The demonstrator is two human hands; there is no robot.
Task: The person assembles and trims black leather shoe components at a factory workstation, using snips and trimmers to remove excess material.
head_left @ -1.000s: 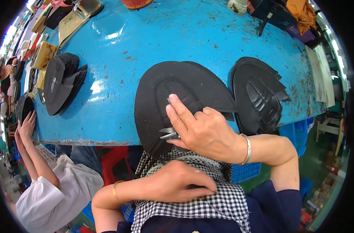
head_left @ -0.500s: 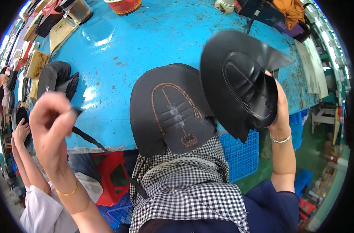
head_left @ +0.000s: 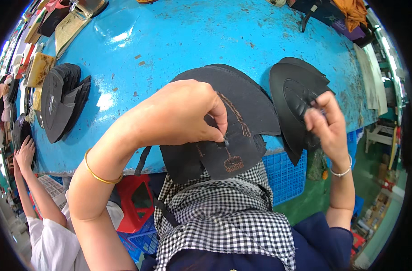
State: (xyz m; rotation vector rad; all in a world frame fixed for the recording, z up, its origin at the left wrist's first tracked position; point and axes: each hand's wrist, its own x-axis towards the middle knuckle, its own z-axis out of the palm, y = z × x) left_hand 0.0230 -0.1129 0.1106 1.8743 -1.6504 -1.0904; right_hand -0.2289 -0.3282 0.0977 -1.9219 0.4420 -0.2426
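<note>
A person in a black-and-white checked apron (head_left: 224, 230) sits at the near side of a worn blue table (head_left: 179, 40). In front of them, in the middle, lies a rounded black piece (head_left: 255, 101) with brown stitching (head_left: 235, 165). It rests on the table with its near end past the edge, above the lap, probably so that the stitched part is within easy reach.

The left hand (head_left: 179, 113) arches over this piece from the left, fingers pointing down. Thumb and forefinger tips are close together at its surface, just beyond the stitched patch; whether they close on anything cannot be told. The bent wrist seems to suit fine fingertip work more than a firm hold. The piece looks steadied mainly by lying flat.

The right hand (head_left: 330, 128) is raised at the right, fingers curled, beside a dark moulded piece (head_left: 282, 101) on the table. It is blurred, so whether it is empty, and whether it touches that piece, is unclear.

Farther left stands a stack of similar black pieces (head_left: 59, 106), likely set aside to leave working room. At the far left are a co-worker's hands (head_left: 25, 153).
</note>
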